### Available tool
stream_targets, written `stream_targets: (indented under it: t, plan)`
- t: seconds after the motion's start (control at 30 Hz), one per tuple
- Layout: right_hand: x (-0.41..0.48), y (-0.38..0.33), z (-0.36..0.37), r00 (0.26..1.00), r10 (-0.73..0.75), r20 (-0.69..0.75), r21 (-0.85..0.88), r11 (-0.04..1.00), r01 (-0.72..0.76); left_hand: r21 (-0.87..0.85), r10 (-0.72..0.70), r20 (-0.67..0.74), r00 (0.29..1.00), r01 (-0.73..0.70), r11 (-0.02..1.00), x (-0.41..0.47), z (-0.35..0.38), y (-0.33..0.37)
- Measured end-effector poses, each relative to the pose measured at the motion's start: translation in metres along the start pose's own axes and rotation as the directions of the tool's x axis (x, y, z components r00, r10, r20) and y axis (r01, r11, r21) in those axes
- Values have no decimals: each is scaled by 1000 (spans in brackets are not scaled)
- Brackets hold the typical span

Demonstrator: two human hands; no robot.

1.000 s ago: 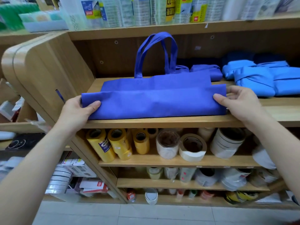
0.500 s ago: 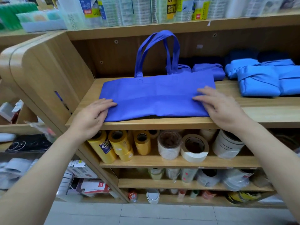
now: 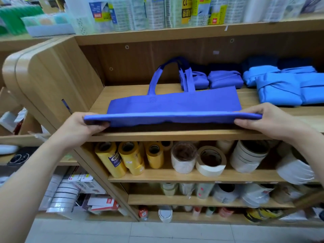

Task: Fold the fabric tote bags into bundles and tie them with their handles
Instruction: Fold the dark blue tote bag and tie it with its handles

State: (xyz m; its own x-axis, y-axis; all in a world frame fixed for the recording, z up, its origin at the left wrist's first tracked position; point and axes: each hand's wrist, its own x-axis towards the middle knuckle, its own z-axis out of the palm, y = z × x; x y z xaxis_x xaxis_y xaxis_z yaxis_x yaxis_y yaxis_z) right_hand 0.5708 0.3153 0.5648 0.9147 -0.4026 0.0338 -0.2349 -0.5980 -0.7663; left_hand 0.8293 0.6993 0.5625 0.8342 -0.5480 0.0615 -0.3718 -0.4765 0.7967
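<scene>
The tote bag (image 3: 175, 104) lies on the middle shelf (image 3: 126, 92), its handles (image 3: 154, 79) rising from its far edge. Its near edge is held just above the shelf front, with the left hand (image 3: 82, 127) gripping the left corner and the right hand (image 3: 273, 120) gripping the right. Behind the bag's right half sit two tied bundles (image 3: 225, 79), and more bundles (image 3: 280, 88) lie to their right. Tape rolls (image 3: 210, 160) lie on the shelf below (image 3: 157, 178). Packaged goods (image 3: 157, 13) stand on the shelf above (image 3: 175, 32).

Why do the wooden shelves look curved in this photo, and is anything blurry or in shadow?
Head view: the wide-angle lens bows the shelf edge and tilts the side panel; the packages on top look smeared; the light is soft, with no strong glare; a dark shadow lies under the purple tote bag, whose front edge the left hand and right hand hold up.
</scene>
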Motion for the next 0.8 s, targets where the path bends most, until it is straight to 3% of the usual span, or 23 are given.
stream_targets:
  t: [0.07,0.2,0.37,0.5,0.57,0.63,0.7,0.73,0.8]
  plan:
    - [2,-2,2,989,65,-131,83,995,-54,-29,-37,-133,990,34,999,2,8,1]
    - [16,-8,17,934,153,-324,201,975,-90,75,-27,-311,950,53,996,9,26,3]
    - [25,-14,41,807,103,-581,-91,977,-190,315,2,-442,897,154,936,17,33,2]
    - [25,-16,51,831,74,-551,-303,910,-283,447,-37,-480,876,281,849,17,35,9]
    - [29,-18,50,847,90,-524,-389,860,-332,497,28,-505,862,264,827,14,35,11]
    - [32,-20,49,860,106,-499,-454,814,-363,631,259,-414,872,70,773,14,36,15]
    - [32,-21,52,872,85,-482,-515,777,-361,685,411,-132,902,-217,696,18,42,23]
    - [31,-21,53,874,76,-480,-539,761,-362,662,376,18,926,-293,690,20,48,28]
    - [29,-20,56,873,79,-482,-566,732,-379,660,206,206,957,-291,692,24,61,33]
